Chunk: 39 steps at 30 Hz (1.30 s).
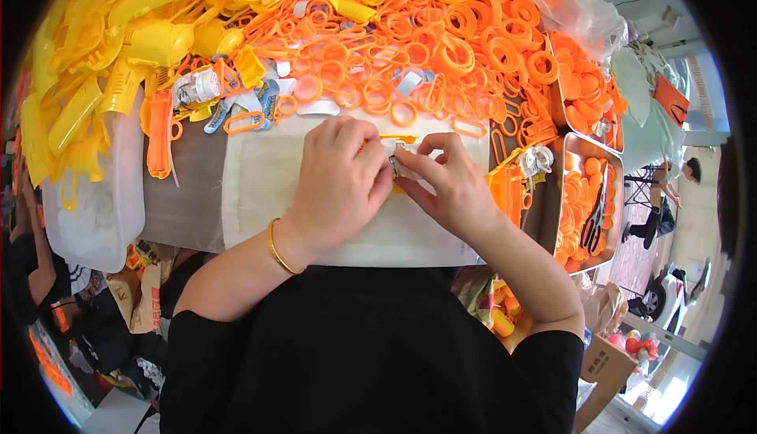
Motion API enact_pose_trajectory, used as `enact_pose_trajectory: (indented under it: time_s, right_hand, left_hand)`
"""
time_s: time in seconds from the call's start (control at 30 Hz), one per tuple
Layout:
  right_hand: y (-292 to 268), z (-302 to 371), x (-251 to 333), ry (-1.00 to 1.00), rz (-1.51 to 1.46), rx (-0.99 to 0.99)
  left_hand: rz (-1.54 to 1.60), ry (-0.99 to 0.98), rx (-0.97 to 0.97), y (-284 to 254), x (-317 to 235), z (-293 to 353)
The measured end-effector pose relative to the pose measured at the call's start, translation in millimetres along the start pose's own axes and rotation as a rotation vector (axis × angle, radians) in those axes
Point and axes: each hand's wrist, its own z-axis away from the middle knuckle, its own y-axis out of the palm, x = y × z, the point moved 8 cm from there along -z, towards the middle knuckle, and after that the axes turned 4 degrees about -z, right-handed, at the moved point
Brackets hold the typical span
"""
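Both hands meet over a whitish mat (pixel 264 213) on the table in front of me. My left hand (pixel 335 170), with a gold bangle on its wrist, has its fingers bent and pressed around a small piece. My right hand (pixel 456 189) pinches at the same spot with thumb and index finger. Between the fingertips shows a small greyish, partly see-through bit (pixel 396 163); its kind is mostly hidden. Just beyond the fingers, a bright yellow piece (pixel 400 139) peeks out. Orange rings, one of them a loose ring (pixel 404 112), lie at the mat's far edge.
Heaped orange rings (pixel 347 71) and yellow plastic parts (pixel 162 40) cover the far side. At left stands a whitish bin (pixel 118 197); at right, a tray (pixel 617 221) holds orange discs and black-handled scissors (pixel 593 225). Another person's arm (pixel 39 276) shows far left.
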Motion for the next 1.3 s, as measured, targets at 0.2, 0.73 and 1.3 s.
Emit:
enact_pose_trajectory:
  time_s: [0.2, 0.73, 1.3]
  right_hand:
    - [-2, -2, -3, 0.021, -0.081, -0.021]
    - [18, -11, 60, -0.195, 0.010, 0.026]
    - [-16, 28, -8, 0.314, -0.375, 0.253]
  left_hand:
    - [-0.104, 0.099, 0.034, -1, -18, 25]
    - [0.481, 0.079, 0.558, 30, 27, -34]
    - [0.137, 0.133, 0.422, 4, 3, 16]
